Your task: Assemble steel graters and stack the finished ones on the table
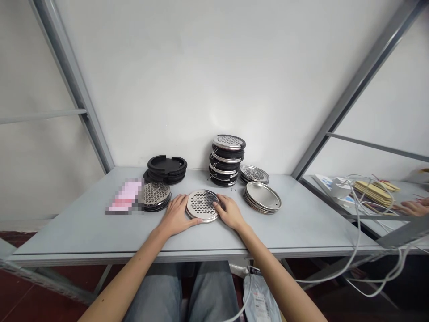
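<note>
The left hand (177, 215), thumb spread, touches the left and near rim of a slotted metal disc (201, 203) on the grey table (100, 237); the right hand (230, 213) grips its right rim, thumb on top; just left of the left hand sit perforated plates (156, 194), black rings (167, 165) stacked behind; a tall stack (226, 161) rises near the wall (234, 80); right of it lie shallow lids (263, 197); far right, another person's hand (414, 208) shows near white cables (358, 214) and yellow pieces (373, 194).
</note>
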`<move>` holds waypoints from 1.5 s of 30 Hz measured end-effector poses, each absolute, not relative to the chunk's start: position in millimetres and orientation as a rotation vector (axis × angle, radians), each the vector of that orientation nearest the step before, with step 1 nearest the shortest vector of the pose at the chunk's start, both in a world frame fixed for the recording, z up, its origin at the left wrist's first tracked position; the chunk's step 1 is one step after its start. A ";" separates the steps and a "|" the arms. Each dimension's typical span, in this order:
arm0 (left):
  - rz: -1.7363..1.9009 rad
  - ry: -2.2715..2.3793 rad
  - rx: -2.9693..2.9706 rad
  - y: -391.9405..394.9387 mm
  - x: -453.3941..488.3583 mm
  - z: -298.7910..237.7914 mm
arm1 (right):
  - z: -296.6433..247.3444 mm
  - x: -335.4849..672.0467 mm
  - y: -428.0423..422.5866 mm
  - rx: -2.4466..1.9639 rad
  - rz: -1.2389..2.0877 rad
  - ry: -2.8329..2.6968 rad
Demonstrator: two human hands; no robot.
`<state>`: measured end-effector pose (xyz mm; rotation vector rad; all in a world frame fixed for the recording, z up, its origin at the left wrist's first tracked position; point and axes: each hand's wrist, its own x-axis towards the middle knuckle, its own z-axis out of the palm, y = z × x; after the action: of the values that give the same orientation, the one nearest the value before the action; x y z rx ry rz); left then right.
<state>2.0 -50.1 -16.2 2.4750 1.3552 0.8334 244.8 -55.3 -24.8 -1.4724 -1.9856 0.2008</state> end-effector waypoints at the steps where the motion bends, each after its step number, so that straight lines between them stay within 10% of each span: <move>1: 0.832 1.355 2.475 -50.1 2.2 -16.1 | -25.1 244.7 -55.0 -1.483 0.197 -1.986; 45: 1.332 1.221 2.251 -46.2 -0.4 -14.5 | -18.7 243.3 -67.1 -1.198 0.182 -1.615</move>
<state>-0.4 -46.2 -14.5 2.2510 1.2213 1.3317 243.3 -67.1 -18.7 -1.1979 -1.6146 0.1821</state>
